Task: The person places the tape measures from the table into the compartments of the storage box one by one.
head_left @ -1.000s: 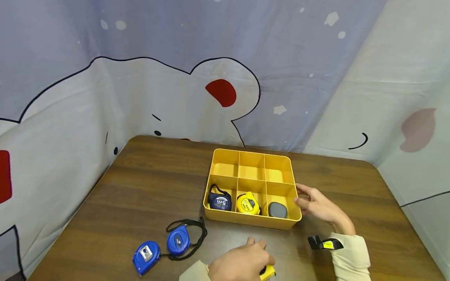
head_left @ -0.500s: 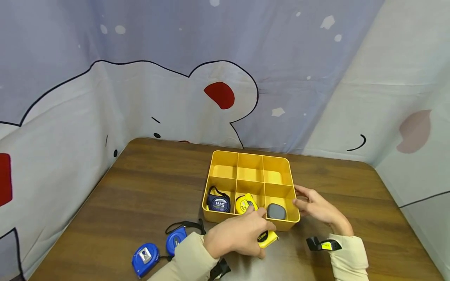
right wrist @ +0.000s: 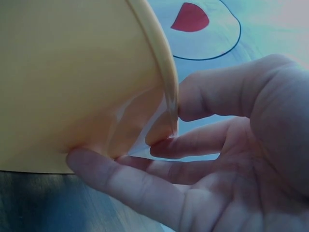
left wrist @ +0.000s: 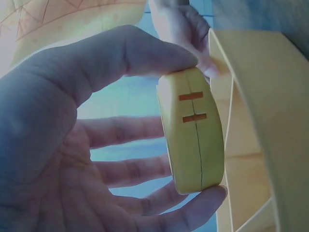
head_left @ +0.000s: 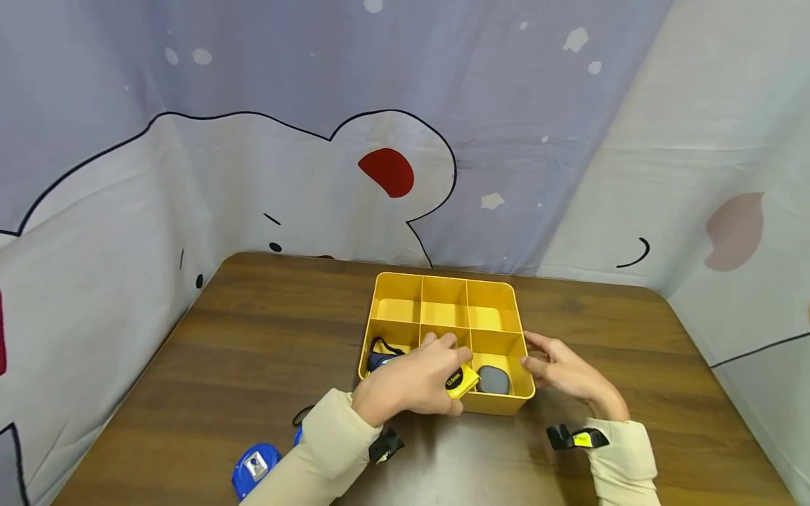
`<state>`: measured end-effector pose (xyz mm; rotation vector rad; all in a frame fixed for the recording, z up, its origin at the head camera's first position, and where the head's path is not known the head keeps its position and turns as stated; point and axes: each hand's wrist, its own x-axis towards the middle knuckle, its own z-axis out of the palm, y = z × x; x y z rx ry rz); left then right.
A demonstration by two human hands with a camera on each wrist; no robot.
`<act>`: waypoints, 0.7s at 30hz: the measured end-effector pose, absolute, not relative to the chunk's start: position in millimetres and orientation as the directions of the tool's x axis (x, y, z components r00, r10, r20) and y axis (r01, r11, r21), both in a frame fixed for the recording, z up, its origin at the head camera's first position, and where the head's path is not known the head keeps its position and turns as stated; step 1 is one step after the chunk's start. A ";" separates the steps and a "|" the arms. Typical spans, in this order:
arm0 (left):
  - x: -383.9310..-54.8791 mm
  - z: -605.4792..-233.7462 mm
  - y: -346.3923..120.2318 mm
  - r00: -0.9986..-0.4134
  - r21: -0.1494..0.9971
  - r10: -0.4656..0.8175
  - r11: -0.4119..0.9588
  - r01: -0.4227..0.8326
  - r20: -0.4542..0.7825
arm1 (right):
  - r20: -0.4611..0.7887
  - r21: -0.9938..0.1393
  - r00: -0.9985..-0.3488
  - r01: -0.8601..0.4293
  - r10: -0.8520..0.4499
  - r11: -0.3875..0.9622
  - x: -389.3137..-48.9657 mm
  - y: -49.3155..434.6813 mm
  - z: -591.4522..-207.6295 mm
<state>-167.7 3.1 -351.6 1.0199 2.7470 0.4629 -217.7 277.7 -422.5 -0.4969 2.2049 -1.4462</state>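
My left hand (head_left: 414, 376) is over the front of a yellow compartment box (head_left: 445, 277), at the middle front compartment. It grips a yellow tape measure (head_left: 462, 381) between thumb and fingers; the tape measure's rounded case (left wrist: 198, 140) shows two slots in the left wrist view. My right hand (head_left: 569, 372) holds the box's right side, thumb at the rim and fingers against the outer wall (right wrist: 72, 87). A dark blue tape measure (head_left: 377, 359), partly covered by my left hand, lies in the front left compartment. A grey rounded case (head_left: 493, 380) lies in the front right one.
On the wooden table (head_left: 272, 337), a blue tape measure (head_left: 255, 469) lies at front left. Another blue one (head_left: 298, 436) is mostly hidden by my left sleeve. A patterned cloth (head_left: 304, 183) hangs behind the table.
My left hand has carried the yellow tape measure up from the table's front to over the box, covering the yellow one seen in the middle front compartment. My right hand stays at the box.
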 end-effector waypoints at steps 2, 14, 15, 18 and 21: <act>-171.3 -350.2 2.3 -0.755 0.353 0.654 0.716 0.602 -0.039 | -0.175 -0.922 -0.832 -0.048 -0.527 0.383 -217.3 278.4 -421.4; -187.1 -347.1 -0.9 -0.761 0.350 0.644 0.698 0.625 0.074 | -0.180 -0.911 -0.835 -0.057 -0.519 0.408 -219.2 278.0 -422.6; -188.6 -345.9 -1.5 -0.761 0.349 0.644 0.697 0.626 0.076 | -0.177 -0.910 -0.834 -0.063 -0.523 0.409 -219.5 277.0 -422.4; -192.0 -342.0 -2.7 -0.766 0.360 0.640 0.701 0.616 0.064 | -0.174 -0.908 -0.829 -0.074 -0.531 0.413 -219.5 274.7 -422.2; -193.8 -338.1 -1.8 -0.772 0.367 0.633 0.707 0.604 0.051 | -0.177 -0.909 -0.832 -0.067 -0.525 0.412 -217.4 274.7 -422.8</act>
